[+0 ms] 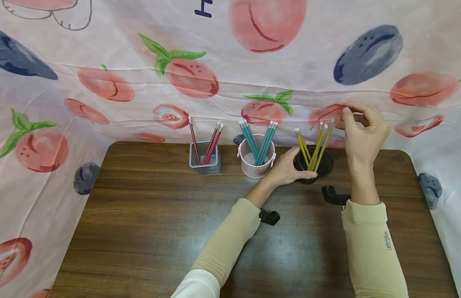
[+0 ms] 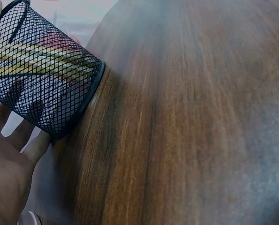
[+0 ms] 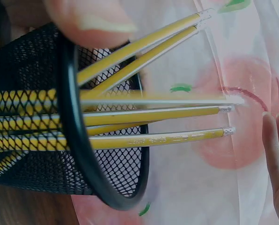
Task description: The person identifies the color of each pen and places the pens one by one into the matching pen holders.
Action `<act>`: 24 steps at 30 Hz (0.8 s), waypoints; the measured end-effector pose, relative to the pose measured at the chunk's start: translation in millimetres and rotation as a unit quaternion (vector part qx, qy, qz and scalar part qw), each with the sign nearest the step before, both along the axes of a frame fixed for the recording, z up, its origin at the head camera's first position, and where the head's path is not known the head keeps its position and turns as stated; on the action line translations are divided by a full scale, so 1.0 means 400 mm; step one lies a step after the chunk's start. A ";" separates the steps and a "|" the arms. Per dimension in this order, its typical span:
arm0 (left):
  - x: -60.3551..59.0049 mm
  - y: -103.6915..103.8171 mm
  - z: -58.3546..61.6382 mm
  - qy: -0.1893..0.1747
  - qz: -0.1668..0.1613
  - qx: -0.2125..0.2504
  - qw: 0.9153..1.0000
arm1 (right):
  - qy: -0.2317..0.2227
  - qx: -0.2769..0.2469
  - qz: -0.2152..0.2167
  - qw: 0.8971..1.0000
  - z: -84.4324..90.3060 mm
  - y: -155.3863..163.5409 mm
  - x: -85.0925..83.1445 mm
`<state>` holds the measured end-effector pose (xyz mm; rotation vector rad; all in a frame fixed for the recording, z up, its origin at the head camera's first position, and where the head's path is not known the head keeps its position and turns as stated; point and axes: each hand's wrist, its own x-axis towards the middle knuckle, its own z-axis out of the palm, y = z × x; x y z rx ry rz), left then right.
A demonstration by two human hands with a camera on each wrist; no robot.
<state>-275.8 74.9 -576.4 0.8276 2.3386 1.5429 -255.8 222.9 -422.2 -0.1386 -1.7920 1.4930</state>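
Left hand (image 1: pixel 286 169) wrapped round black mesh cup (image 1: pixel 313 165), fingers curled on its near left side; in left wrist view palm and fingers (image 2: pixel 18 154) pressed against mesh wall (image 2: pixel 46 89). Cup stood on brown table (image 1: pixel 159 215) near far edge, toward far right corner. Yellow pencils (image 1: pixel 316 145) stood in cup, fanned out, eraser ends up; one group leaned left, the rest right. In right wrist view, pencils (image 3: pixel 153 117) seen poking past cup rim (image 3: pixel 78 140), metal ferrules toward the fruit-print cloth.

Right hand (image 1: pixel 364 132) raised above and right of cup, over far edge, fingers loosely curled with thumb and fingertips close together; nothing visible between them, not touching the pencils. Fingertip (image 3: pixel 275 154) just past pencil ends in right wrist view.

Pink bucket (image 1: pixel 257 159) with teal pencils (image 1: pixel 258 140) just left of black cup, at middle of far edge. Grey square mesh holder (image 1: pixel 205 159) with red pencils (image 1: pixel 208 142) further left along same edge. Beige sleeves (image 1: pixel 368 244) on both forearms, black wrist mounts (image 1: pixel 269 217) under them. Peach-and-plum cloth (image 1: pixel 103 82) hung behind and at both sides of table.
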 end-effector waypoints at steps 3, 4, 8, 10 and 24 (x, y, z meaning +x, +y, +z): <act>0.002 0.000 0.000 -0.003 0.002 -0.006 1.000 | 0.000 -0.009 0.007 1.000 -0.010 0.004 0.000; 0.002 0.001 0.000 -0.002 0.002 -0.007 1.000 | 0.001 -0.015 0.011 1.000 -0.014 0.007 -0.001; -0.002 0.003 0.000 0.001 -0.002 -0.004 1.000 | -0.004 -0.021 0.013 1.000 -0.037 0.023 -0.010; -0.001 0.002 0.000 -0.005 0.003 -0.016 1.000 | -0.015 -0.013 0.011 1.000 -0.049 0.030 -0.011; 0.026 -0.021 -0.007 -0.018 0.026 0.018 0.999 | -0.062 0.045 -0.018 0.997 -0.117 0.059 0.029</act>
